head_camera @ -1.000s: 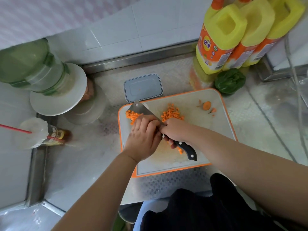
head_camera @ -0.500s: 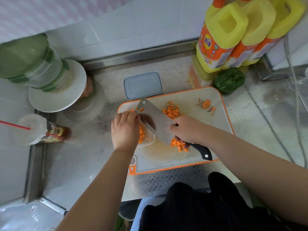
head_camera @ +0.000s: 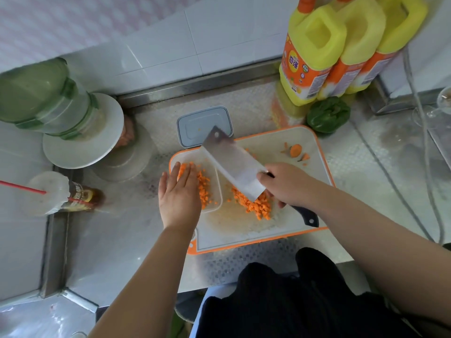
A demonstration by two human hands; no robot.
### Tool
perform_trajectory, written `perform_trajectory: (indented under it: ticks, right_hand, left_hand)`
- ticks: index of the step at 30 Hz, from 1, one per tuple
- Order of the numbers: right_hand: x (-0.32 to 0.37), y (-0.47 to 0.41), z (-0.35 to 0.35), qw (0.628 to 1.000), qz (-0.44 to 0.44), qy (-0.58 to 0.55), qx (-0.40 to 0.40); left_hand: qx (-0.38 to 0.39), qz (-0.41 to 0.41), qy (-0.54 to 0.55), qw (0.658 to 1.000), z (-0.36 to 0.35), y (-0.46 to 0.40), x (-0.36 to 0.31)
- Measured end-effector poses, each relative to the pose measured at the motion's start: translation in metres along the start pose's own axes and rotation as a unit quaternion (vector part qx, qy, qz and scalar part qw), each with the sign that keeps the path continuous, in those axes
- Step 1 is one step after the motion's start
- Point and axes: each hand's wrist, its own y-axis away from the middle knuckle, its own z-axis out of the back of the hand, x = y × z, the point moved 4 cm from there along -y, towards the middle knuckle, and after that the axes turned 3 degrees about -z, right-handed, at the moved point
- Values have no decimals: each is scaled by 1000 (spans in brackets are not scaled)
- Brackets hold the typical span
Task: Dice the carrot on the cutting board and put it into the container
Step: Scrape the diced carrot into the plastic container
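Since half a second ago the knife has lifted off the cutting board, its blade tilted up. Right hand is clamped around its handle. Left hand, fingers straight, lies over the container (probably pushing cubes in). Diced carrot partly waits on the board, partly sits inside.

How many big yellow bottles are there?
3, lined up against the back wall at the right: the front one, the middle one, and the far one. More could be hidden behind.
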Motion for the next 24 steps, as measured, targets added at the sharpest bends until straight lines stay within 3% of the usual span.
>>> perform_trajectory:
  ticks: [3, 6, 9, 14, 17, 19, 24]
  right_hand:
    - [-32, -4, 13, 994, -34, -87, -54]
    - [-71, -14, 18, 986, -78, -114, -88]
    - [-96, -24, 22, 987, -87, -34, -128]
    - [-101, -31, 26, 975, -49, 97, -192]
    - [-89, -34, 17, 949, 0, 230, -217]
    - [-83, -37, 9, 937, -5, 276, -212]
    - [-75, -31, -4, 935, 3, 305, -182]
  left_hand:
    - [-72, 43, 35, 996, 12, -7, 0]
    - [-68, 117, 53, 989, 19, -11, -5]
    - [-77, 118, 56, 988, 17, -13, -13]
    - [-155, -24, 131, 979, 30, -18, -58]
    - [-142, -69, 231, 960, 33, -25, -99]
    - [-131, -48, 288, 947, 27, -27, -116]
    - [-136, 96, 381, 910, 13, -34, -116]
